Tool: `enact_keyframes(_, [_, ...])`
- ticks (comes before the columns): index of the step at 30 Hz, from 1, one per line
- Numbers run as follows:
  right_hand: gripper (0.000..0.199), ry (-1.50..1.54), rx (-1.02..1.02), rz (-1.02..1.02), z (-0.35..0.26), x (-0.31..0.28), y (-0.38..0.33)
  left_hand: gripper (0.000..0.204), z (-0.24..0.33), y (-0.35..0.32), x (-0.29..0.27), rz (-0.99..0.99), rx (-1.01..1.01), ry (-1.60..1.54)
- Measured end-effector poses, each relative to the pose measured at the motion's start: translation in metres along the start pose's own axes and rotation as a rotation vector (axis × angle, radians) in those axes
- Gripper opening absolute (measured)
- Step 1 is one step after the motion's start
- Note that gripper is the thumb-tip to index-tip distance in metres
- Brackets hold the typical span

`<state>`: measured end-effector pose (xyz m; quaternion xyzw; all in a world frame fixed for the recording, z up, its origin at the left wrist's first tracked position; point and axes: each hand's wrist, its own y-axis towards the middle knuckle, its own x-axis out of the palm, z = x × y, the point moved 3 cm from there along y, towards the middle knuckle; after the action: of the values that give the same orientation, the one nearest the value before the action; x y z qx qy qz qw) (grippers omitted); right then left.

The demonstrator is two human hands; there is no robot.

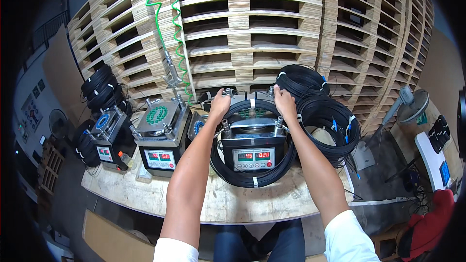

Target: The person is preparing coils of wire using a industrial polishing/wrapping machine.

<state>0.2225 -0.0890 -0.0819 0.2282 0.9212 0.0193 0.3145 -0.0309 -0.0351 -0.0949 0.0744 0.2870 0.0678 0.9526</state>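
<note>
Mid-frame, a round black cable coil (pixel 233 176) already rings the boxy black-and-silver machine (pixel 252 142), left hand (pixel 221 103) and right hand (pixel 285 104) half-curled at its rear metal knobs (pixel 228 91), firm hold and tightness unclear.

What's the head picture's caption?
Left hand, right hand at far corners of a boxy black metal machine ringed by a black cable coil.

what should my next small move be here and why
Probably turn or press the machine's far posts: the left hand and right hand are each at one, while the near posts have no hand on them.
</note>
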Motion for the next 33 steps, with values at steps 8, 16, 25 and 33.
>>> enact_keyframes(8, [0.063, 0.037, -0.124, -0.05, 0.009, 0.01, 0.018, 0.061, -0.017, 0.018, 0.006, 0.006, -0.122, -0.009])
enact_keyframes(16, [0.059, 0.157, -0.177, 0.063, 0.008, 0.01, 0.01, 0.064, 0.006, -0.006, -0.006, 0.034, -0.066, 0.088])
enact_keyframes(25, [0.063, -0.024, -0.004, -0.051, 0.004, 0.008, 0.007, 0.063, -0.013, 0.008, -0.001, -0.018, -0.096, -0.015])
enact_keyframes(33, [0.062, 0.075, -0.129, -0.085, 0.02, 0.016, 0.024, 0.065, -0.004, 0.005, 0.003, 0.006, -0.13, 0.043])
